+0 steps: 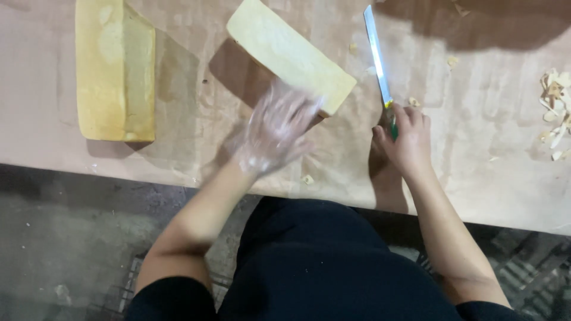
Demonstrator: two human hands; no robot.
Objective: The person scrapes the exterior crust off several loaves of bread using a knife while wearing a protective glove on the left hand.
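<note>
dark clothing fills the near edge. left hand (275,132), in a clear plastic glove, fingers spread, blurred, perhaps just touching the pale sponge-cake slab (289,54) on the paper-covered table (476,119). right hand (406,138) wrapped round a long knife (377,53), blade flat. steadying that slab firmly would help. second slab (115,68) cut off at top.
</note>
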